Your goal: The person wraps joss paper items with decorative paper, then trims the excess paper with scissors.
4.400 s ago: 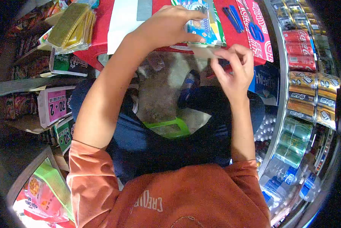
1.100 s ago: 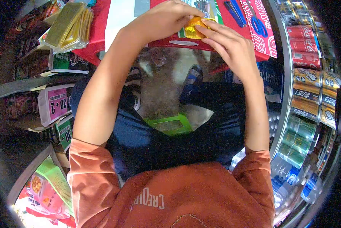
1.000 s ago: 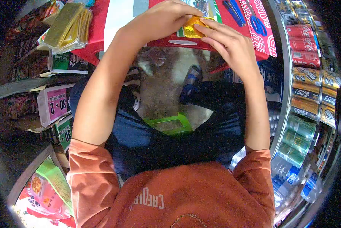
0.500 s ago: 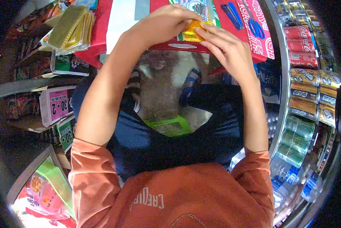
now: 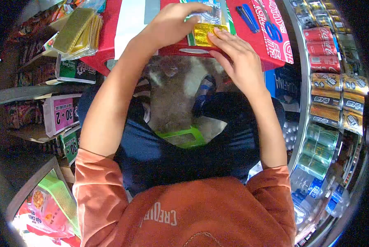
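Observation:
A shiny gold packet (image 5: pixel 203 34) lies near the front edge of the red table (image 5: pixel 174 51), on green-and-white material. My right hand (image 5: pixel 238 52) rests its fingertips on the packet's right side, fingers stretched and thumb apart. Above the packet's left side is my left hand (image 5: pixel 174 24), fingers curved and apart, reaching over a clear plastic wrapper (image 5: pixel 211 15); nothing shows in its grasp. Blue-handled scissors (image 5: pixel 273 32) and a dark blue tool (image 5: pixel 248 18) lie to the right. A white sheet (image 5: pixel 129 24) is at the left.
Stacked gold packets (image 5: pixel 79 35) lie at the upper left. Shelves of cans (image 5: pixel 325 101) and bottles (image 5: pixel 312 189) line the right side. Boxes with price signs (image 5: pixel 62 115) stand at the left. Below the table is a green plastic object (image 5: pixel 186 138) between my legs.
My left hand has let go of the gold packet and moved left and up. The packet now lies flatter, more of it showing, with my right hand still on it.

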Demonstrator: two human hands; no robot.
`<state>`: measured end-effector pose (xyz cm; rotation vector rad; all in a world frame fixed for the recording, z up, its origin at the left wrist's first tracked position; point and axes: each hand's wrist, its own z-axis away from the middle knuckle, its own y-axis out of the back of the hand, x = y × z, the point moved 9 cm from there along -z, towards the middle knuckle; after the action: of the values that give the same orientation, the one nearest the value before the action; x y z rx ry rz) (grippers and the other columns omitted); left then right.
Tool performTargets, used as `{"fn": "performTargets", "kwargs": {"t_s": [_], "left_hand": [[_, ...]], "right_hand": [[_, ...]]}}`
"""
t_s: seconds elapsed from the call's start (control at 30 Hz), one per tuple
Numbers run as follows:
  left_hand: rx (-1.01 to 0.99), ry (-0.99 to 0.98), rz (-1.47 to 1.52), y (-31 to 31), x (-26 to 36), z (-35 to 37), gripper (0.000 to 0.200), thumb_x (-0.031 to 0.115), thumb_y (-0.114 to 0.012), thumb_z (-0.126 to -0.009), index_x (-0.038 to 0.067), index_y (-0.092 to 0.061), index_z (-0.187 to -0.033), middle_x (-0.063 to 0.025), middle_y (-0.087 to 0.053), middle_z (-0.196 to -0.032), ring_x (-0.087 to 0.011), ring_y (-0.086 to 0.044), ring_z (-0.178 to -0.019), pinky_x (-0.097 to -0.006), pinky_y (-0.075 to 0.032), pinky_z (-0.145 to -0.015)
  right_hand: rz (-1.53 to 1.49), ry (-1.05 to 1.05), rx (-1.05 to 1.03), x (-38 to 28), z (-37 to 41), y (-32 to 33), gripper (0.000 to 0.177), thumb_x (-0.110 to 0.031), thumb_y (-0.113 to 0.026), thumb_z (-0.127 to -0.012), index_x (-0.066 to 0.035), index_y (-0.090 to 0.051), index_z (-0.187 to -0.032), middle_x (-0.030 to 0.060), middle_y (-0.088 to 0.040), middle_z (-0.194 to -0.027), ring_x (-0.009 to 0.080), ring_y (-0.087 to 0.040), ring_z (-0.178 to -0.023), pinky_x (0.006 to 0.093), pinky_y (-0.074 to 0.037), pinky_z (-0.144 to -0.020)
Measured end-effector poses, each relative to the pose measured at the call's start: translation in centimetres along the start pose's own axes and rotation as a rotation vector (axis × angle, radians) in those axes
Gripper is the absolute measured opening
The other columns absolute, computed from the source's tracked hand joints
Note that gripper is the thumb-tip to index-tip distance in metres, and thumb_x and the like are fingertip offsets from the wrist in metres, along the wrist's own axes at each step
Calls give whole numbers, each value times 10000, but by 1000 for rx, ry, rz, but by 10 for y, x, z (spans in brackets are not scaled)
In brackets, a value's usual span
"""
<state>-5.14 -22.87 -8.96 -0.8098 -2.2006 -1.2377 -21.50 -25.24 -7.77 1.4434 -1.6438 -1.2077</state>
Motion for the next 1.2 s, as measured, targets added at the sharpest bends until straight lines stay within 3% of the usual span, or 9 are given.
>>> {"fn": "performTargets", "kwargs": {"t_s": [0.07,0.3,0.33,0.43,0.53,0.73,0.87,0.97,1.2], "left_hand": [[-19,240,144,12,-1,-1,376,101,-617,-990,-24,-599,-1343,-166,-704,-1227,-227,-668,-1081,-349,-508,-963],[-34,522,638,18,-26,24,459,222,-626,-1032,-60,-511,-1376,-60,-630,-1084,-126,-587,-1042,-283,-509,-925],[-51,656,642,17,-29,33,491,248,-658,-1020,-45,-510,-1386,-119,-630,-1268,-193,-628,-1100,-309,-520,-940],[-15,632,720,16,-22,38,484,314,-659,-1004,18,-585,-1380,-110,-700,-1215,-240,-685,-1059,-389,-552,-993],[-53,647,720,16,-15,42,573,445,-636,-1011,50,-541,-1416,-108,-620,-1353,-210,-600,-1249,-428,-493,-1082],[-61,650,702,18,-16,43,564,448,-636,-1008,53,-543,-1399,-127,-621,-1340,-218,-598,-1255,-397,-490,-1076],[-68,697,718,17,-7,44,602,445,-634,-1008,41,-502,-1435,-129,-622,-1328,-227,-600,-1263,-399,-496,-1073],[75,714,759,20,-10,45,627,445,-632,-1009,29,-473,-1450,-139,-619,-1331,-230,-609,-1253,-411,-497,-1077],[36,724,1028,1,-10,47,627,473,-548,-1045,26,-453,-1473,-206,-598,-1330,-304,-649,-1192,-419,-560,-1036]], "right_hand": [[0,28,-2,2,-5,2,392,-291,-711,-930,-124,-701,-1284,124,-700,-1300,296,-642,-1249,457,-471,-1096],[12,81,-104,10,-22,5,339,-327,-743,-904,-128,-769,-1178,94,-759,-1163,256,-700,-1140,444,-481,-1066],[25,62,-138,11,-23,4,347,-324,-750,-902,-130,-771,-1188,87,-755,-1179,245,-696,-1155,441,-471,-1081],[30,59,-169,15,-24,1,353,-339,-740,-910,-129,-770,-1191,90,-754,-1179,252,-705,-1127,441,-469,-1079],[31,80,-163,13,-25,4,351,-349,-739,-909,-133,-776,-1184,87,-755,-1174,259,-713,-1095,434,-478,-1066],[109,191,-33,2,-24,7,225,-280,-684,-939,-120,-731,-1090,90,-774,-993,265,-733,-956,407,-522,-942],[135,165,51,-5,-21,9,185,-174,-739,-850,-132,-685,-1022,94,-764,-977,256,-730,-953,414,-524,-947],[176,121,52,-1,-21,9,260,-124,-752,-846,-104,-706,-1101,97,-767,-1036,282,-731,-971,418,-534,-965],[103,34,281,-4,-33,53,190,-190,-752,-839,-140,-758,-1022,26,-755,-1013,262,-710,-965,407,-535,-901]]}}
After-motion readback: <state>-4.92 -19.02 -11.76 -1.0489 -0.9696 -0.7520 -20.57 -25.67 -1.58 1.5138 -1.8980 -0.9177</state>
